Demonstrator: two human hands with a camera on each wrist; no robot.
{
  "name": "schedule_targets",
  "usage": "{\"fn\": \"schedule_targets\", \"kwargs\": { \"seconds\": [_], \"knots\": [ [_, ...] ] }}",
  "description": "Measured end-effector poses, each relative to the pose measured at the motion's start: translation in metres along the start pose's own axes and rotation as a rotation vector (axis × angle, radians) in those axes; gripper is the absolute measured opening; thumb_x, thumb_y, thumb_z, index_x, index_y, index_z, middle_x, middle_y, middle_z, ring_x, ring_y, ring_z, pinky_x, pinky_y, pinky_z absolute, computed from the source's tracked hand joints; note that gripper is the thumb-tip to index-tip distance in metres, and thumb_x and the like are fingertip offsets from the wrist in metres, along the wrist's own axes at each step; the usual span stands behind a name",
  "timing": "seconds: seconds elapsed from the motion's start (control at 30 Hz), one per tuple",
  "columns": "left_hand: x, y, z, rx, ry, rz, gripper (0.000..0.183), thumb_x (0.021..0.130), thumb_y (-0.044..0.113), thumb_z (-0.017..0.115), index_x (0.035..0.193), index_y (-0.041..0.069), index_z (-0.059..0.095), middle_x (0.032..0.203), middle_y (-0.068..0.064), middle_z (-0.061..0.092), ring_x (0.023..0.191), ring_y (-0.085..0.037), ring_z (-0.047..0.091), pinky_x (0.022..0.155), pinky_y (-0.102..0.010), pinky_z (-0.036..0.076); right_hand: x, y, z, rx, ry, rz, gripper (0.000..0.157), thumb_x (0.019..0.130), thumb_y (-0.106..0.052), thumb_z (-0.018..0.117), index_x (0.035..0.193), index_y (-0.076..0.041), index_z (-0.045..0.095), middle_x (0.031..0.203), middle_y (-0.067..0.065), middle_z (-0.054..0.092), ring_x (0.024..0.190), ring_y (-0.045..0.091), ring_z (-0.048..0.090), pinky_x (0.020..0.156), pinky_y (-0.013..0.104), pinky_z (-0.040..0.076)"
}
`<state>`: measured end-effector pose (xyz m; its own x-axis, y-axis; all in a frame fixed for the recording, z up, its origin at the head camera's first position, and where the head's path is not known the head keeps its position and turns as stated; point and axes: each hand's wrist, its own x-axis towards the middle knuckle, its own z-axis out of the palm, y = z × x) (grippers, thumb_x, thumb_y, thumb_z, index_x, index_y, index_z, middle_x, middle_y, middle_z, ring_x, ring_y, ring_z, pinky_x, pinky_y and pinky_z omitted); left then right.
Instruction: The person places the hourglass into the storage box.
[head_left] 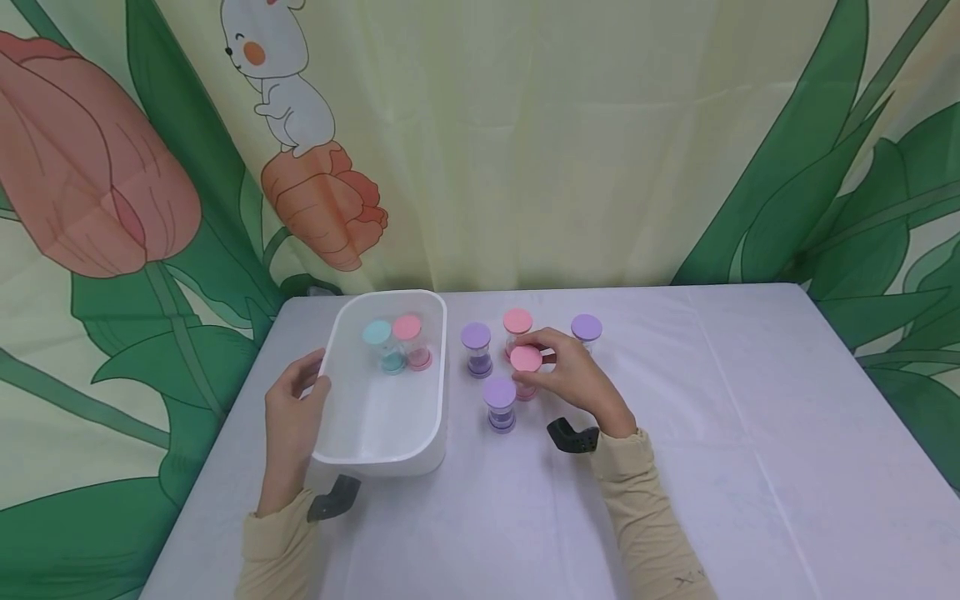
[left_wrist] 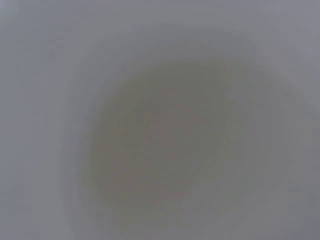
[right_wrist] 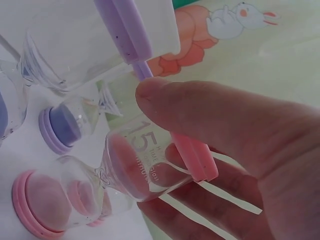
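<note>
My right hand pinches a pink-capped hourglass by its top, thumb on one side and fingers on the other. In the right wrist view, this pink hourglass is tilted in the picture, with pink sand and a printed "15" on its glass. Against the left wall of a white bin rests my left hand, its fingers loosely bent. Inside the bin stand a teal hourglass and another pink hourglass, side by side. The left wrist view is only a grey blur.
Purple hourglasses stand left, in front and right of the pinched one. One more pink hourglass stands just behind it. A white cloth covers the table; a printed curtain hangs along its back edge.
</note>
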<state>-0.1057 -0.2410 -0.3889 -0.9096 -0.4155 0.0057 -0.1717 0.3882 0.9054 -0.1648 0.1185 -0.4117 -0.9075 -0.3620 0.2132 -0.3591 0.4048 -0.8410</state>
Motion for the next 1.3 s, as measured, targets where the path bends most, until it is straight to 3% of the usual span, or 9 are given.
{"fn": "schedule_targets", "kwargs": {
  "seconds": [0.47, 0.77, 1.07, 1.3],
  "knots": [
    [0.000, 0.000, 0.000, -0.002, -0.006, -0.012, 0.042, 0.099, 0.023, 0.050, 0.141, 0.019, 0.056, 0.136, -0.009, 0.060, 0.115, -0.030, 0.064, 0.089, -0.046, 0.057, 0.001, -0.019, -0.011, -0.022, 0.017, -0.026, 0.045, 0.078, -0.009, 0.083, 0.119, 0.000, 0.067, 0.115, 0.011, 0.068, 0.106, 0.025, 0.062, 0.094, 0.044, 0.054],
    [-0.001, 0.000, 0.001, 0.000, -0.003, -0.035, 0.043, 0.099, 0.024, 0.049, 0.141, 0.019, 0.055, 0.136, -0.008, 0.060, 0.113, -0.030, 0.066, 0.086, -0.042, 0.059, 0.002, -0.028, -0.016, -0.020, 0.020, -0.042, 0.045, 0.078, -0.008, 0.083, 0.119, 0.000, 0.067, 0.115, 0.013, 0.068, 0.107, 0.026, 0.063, 0.094, 0.046, 0.054],
    [0.000, 0.001, 0.002, -0.001, -0.005, -0.041, 0.043, 0.098, 0.023, 0.050, 0.141, 0.019, 0.055, 0.136, -0.007, 0.060, 0.113, -0.029, 0.065, 0.086, -0.041, 0.059, 0.007, -0.036, -0.021, -0.038, 0.026, -0.064, 0.043, 0.079, -0.011, 0.082, 0.119, -0.001, 0.068, 0.116, 0.010, 0.068, 0.106, 0.024, 0.063, 0.092, 0.041, 0.055],
    [-0.002, 0.003, 0.000, -0.015, -0.007, -0.032, 0.043, 0.099, 0.022, 0.050, 0.141, 0.018, 0.055, 0.137, -0.010, 0.059, 0.116, -0.031, 0.064, 0.090, -0.047, 0.056, 0.012, -0.043, -0.022, -0.068, 0.026, -0.102, 0.045, 0.078, -0.013, 0.084, 0.120, -0.004, 0.069, 0.113, 0.005, 0.069, 0.103, 0.018, 0.064, 0.090, 0.036, 0.056]
  ]
}}
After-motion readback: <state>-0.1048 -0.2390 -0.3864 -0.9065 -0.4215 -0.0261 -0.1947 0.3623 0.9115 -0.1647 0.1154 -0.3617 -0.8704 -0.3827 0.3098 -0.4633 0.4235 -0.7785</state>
